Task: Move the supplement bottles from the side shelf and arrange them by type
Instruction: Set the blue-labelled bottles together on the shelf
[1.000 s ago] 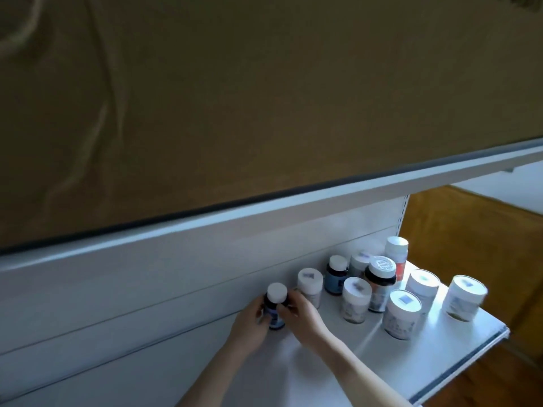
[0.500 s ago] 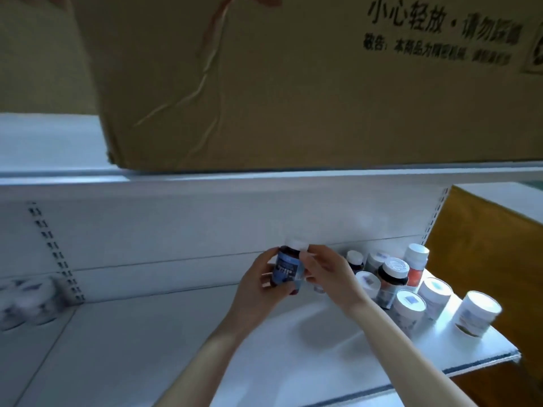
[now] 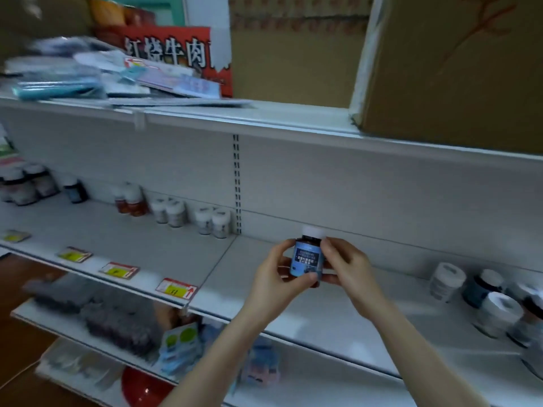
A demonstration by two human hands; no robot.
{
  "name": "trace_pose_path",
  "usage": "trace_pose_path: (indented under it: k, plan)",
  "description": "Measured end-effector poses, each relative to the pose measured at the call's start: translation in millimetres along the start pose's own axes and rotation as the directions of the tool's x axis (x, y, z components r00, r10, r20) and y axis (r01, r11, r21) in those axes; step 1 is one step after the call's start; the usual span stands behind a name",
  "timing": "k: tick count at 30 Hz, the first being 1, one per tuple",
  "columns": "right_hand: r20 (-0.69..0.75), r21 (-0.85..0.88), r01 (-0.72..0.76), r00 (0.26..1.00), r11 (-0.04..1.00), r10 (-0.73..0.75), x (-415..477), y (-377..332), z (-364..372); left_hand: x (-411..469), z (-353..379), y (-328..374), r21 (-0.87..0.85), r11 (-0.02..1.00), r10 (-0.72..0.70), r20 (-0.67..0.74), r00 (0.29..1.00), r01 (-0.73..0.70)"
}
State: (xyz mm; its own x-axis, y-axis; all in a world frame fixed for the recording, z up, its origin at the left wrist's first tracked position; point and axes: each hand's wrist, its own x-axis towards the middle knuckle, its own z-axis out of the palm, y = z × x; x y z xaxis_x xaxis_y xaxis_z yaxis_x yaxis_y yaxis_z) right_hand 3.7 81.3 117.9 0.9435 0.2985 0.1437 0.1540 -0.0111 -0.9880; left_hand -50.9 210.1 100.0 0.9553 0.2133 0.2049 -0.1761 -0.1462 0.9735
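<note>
Both hands gripped one dark brown bottle with a blue label and white cap (image 3: pixel 307 259), upright above the white metal shelf (image 3: pixel 164 245): left hand (image 3: pixel 277 279) cupping its side, right hand (image 3: pixel 345 267) pinching neck and base. Sorted bottle pairs (image 3: pixel 211 221) stood at rear left; unsorted bottles (image 3: pixel 482 295) clustered at right.

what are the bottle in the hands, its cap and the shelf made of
The bottle: dark brown wall above a glossy blue printed label, so tinted plastic or glass. Its cap: matt white, probably plastic. The shelf: flat pale grey with a slotted upright, likely painted metal.
</note>
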Motion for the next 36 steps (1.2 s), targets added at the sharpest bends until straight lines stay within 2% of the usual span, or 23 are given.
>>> trace_pose_path:
  k: [8, 18, 27, 36]
  plan:
    - [0.231, 0.036, 0.016, 0.973, 0.999, -0.024, 20.6, -10.6, 167.2, -29.0, -159.0, -0.8, 0.108, 0.994, 0.021, -0.222, 0.975, 0.003]
    - [0.378, 0.14, -0.012, 0.925, 0.99, -0.042, 42.4, -19.3, 410.3, -44.0, -390.3, -22.4, 0.224, 0.974, 0.046, -0.386, 0.921, 0.045]
    - [0.496, 0.085, -0.035, 0.868, 0.996, -0.012, 99.3, -7.3, 547.9, -17.0, -518.3, -59.2, 0.178, 0.98, 0.01, -0.468, 0.884, 0.083]
    - [0.544, 0.037, -0.014, 0.839, 0.999, -0.008, 204.3, 1.2, 657.4, 71.3, -626.8, -86.6, 0.17, 0.977, -0.028, -0.507, 0.861, 0.132]
